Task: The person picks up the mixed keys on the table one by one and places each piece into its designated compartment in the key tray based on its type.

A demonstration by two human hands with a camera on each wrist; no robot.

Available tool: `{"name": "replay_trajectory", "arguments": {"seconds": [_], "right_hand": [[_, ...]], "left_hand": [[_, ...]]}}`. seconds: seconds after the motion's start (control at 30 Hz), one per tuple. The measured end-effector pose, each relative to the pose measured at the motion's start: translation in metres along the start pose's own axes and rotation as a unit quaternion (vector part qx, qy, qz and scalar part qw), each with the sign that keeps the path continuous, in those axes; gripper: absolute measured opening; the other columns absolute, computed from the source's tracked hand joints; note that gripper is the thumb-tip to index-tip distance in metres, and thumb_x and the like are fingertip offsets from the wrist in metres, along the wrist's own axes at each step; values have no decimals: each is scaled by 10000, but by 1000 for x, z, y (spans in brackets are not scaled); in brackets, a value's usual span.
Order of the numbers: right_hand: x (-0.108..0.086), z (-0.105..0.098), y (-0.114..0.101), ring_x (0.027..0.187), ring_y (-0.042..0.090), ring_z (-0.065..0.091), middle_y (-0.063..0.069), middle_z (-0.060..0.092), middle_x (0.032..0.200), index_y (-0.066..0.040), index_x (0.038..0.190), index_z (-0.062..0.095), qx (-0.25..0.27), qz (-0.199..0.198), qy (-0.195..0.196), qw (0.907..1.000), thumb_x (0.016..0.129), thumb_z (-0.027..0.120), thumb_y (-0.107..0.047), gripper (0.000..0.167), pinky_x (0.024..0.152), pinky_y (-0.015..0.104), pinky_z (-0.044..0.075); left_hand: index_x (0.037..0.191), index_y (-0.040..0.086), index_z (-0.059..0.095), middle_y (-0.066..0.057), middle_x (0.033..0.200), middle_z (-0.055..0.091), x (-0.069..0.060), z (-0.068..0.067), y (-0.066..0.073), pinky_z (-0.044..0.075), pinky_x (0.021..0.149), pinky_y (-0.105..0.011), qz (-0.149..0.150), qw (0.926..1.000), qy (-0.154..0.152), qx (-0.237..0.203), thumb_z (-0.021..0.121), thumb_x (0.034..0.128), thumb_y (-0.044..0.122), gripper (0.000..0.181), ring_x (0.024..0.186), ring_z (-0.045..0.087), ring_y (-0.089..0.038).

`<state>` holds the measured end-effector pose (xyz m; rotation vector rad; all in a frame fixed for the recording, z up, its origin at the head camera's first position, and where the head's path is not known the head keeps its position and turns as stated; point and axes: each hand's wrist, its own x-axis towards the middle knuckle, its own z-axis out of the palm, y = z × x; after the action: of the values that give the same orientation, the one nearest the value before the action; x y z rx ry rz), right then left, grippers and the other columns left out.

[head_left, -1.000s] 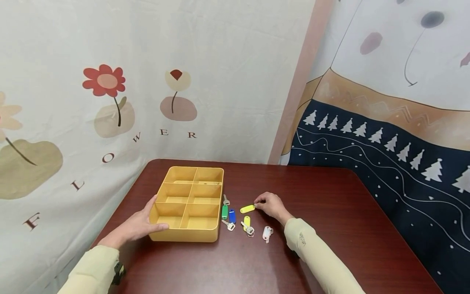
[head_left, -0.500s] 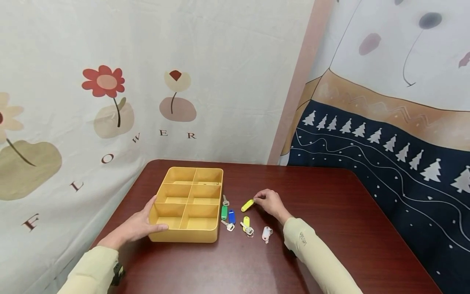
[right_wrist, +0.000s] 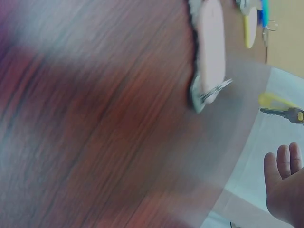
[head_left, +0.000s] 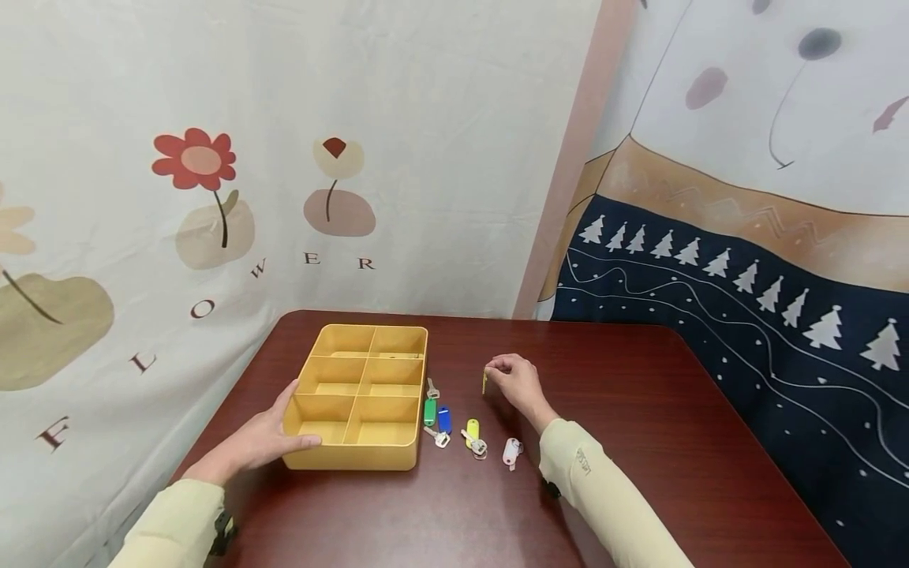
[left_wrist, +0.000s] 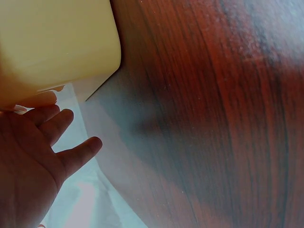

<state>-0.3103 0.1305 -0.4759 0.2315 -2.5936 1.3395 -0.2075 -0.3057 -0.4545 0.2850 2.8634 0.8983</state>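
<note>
In the head view my left hand (head_left: 263, 438) rests on the near-left corner of a yellow divided box (head_left: 348, 456). Its thumb lies over the front rim and its other fingers along the left wall; the left wrist view shows several fingers spread loosely beneath the box (left_wrist: 61, 38). To the right of the box, above the table, my right hand (head_left: 521, 386) pinches a yellow key tag (head_left: 485, 383), now hanging edge-on. The right wrist view shows a key (right_wrist: 289, 114) beside that tag; the pinching fingertips are out of frame there.
By the box's right wall lie a green key tag (head_left: 429, 412) and a blue key tag (head_left: 444, 420) with keys. Nearer me are a second yellow key tag (head_left: 473, 427) and a pale key tag (head_left: 510, 451). Something small shows in the back right compartment. Printed curtains (head_left: 440, 158) hang behind the table.
My right hand has lifted the yellow key tag off the tabletop area and turned it from lying slanted to hanging upright. The left hand and box stay in place; the head view shifts slightly.
</note>
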Motion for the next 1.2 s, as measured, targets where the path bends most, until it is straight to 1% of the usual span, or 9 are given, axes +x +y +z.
{"name": "replay_trajectory", "arguments": {"seconds": [0.13,0.33,0.37,0.57,0.7,0.77,0.93,1.07,1.2], "right_hand": [[-1,0,-6,1008,246,629,71,697,1054,-101,848,766,150,-21,177,9997,885,737,-142,63,851,415,514],[-3,1,-19,975,227,643,70,691,1057,-96,856,772,427,110,373,9983,892,743,-146,69,749,346,521],[-4,1,-21,973,221,643,66,688,1060,-98,862,774,470,149,389,9980,896,742,-151,71,743,338,521],[-6,4,-42,988,199,634,41,676,1064,-111,878,777,686,308,442,9962,900,744,-178,78,799,351,521],[-10,7,-55,991,197,636,40,676,1059,-98,882,779,880,247,524,9944,897,747,-163,74,792,348,540],[-12,10,-61,987,201,642,48,680,1056,-85,886,780,974,155,572,9935,892,750,-148,71,777,334,544],[-17,18,-76,966,208,665,66,698,1048,-60,901,781,1208,0,562,9911,878,754,-122,72,779,319,538],[-23,26,-86,964,191,666,57,705,1047,-59,906,783,1338,34,449,9900,873,756,-115,70,788,298,532],[-28,34,-96,940,167,662,43,703,1034,-59,894,779,1460,43,356,9886,877,752,-114,64,757,258,527]], "left_hand": [[1545,-56,12,-427,1302,484,1,0,-1,400,965,-629,-8,10000,-33,61,777,806,508,1204,1190,512,-516],[1544,-59,31,-423,1284,502,1,0,0,405,961,-626,-27,9999,-50,89,778,803,511,1197,1182,518,-518],[1545,-57,27,-413,1254,529,2,0,0,408,955,-626,-28,9999,-58,98,776,805,510,1196,1172,527,-516],[1549,-48,2,-402,1234,550,2,-2,-1,411,946,-630,-19,9999,-88,123,769,818,498,1192,1166,532,-516],[1549,-46,-7,-406,1236,547,2,-1,-3,415,939,-633,16,9998,-70,162,766,821,496,1193,1159,535,-521],[1549,-47,-14,-412,1247,537,2,-1,-4,416,935,-635,30,9998,-54,186,763,824,496,1193,1160,531,-527],[1545,-58,-13,-434,1311,473,3,0,-5,419,932,-634,59,9998,-36,188,761,831,485,1185,1174,518,-534],[1541,-66,-13,-438,1301,477,4,0,-4,422,928,-632,81,9998,-40,169,763,831,479,1184,1165,524,-534],[1539,-70,-16,-442,1286,485,3,0,-4,419,928,-636,96,9999,-42,125,767,829,473,1187,1160,524,-539]]}}
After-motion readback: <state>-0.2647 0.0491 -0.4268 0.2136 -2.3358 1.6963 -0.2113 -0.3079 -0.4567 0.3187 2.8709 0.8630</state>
